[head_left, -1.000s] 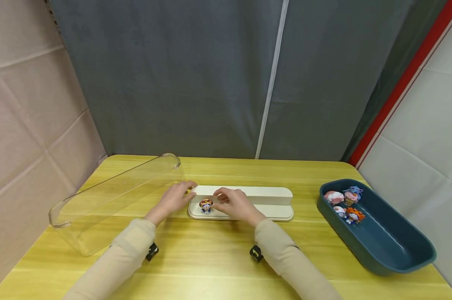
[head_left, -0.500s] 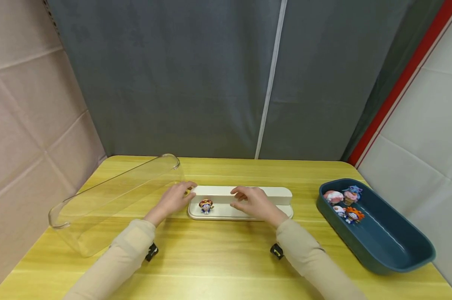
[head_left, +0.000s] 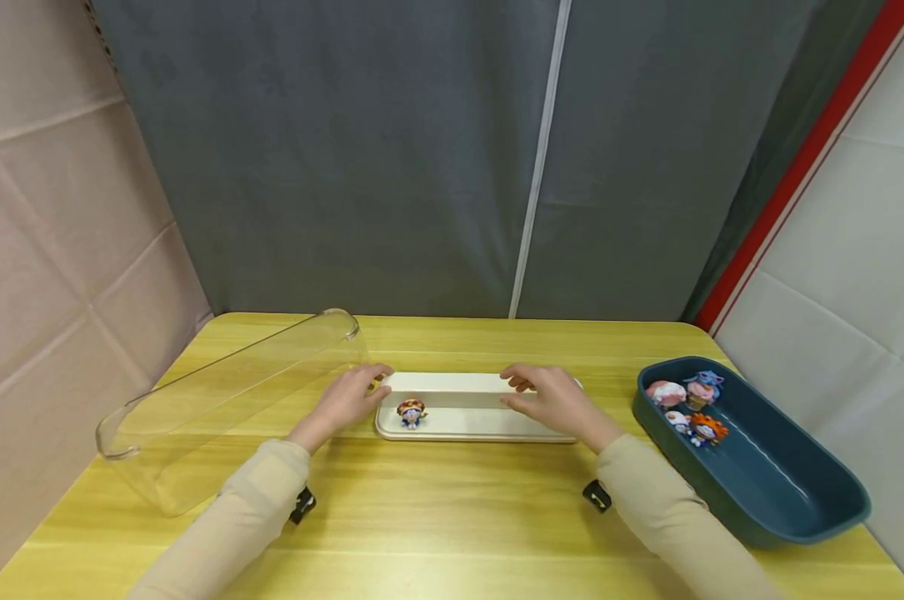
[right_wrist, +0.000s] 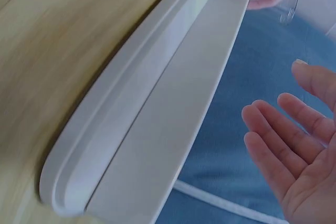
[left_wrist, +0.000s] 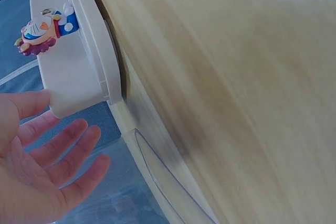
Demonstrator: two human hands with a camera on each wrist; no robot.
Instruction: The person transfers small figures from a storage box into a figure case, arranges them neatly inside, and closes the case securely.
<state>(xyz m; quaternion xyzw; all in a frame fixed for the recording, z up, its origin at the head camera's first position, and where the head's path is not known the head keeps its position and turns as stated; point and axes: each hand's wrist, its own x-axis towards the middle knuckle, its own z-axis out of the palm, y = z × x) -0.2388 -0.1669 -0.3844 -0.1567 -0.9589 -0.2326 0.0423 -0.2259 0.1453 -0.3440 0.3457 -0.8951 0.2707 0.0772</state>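
A long white stepped display base (head_left: 462, 432) lies on the table. On the left of its lower step stands a small figurine (head_left: 411, 412) with a red-brown top and a blue body. My left hand (head_left: 347, 396) is at the base's left end; in the left wrist view the thumb (left_wrist: 34, 102) touches the corner and the other fingers are loosely spread. Over the right part of the base hovers my right hand (head_left: 552, 400), holding nothing. The right wrist view has its fingers (right_wrist: 273, 150) relaxed and apart from the base (right_wrist: 173, 93).
A clear plastic cover (head_left: 234, 400) lies at the left, close to my left hand. At the right stands a dark blue-green tray (head_left: 781, 492) with several figurines (head_left: 706, 429) at its far left end. A grey curtain (head_left: 347, 167) hangs behind the table.
My right hand has moved rightward from beside the figurine to the right part of the base. The figurine and my left hand have stayed in place.
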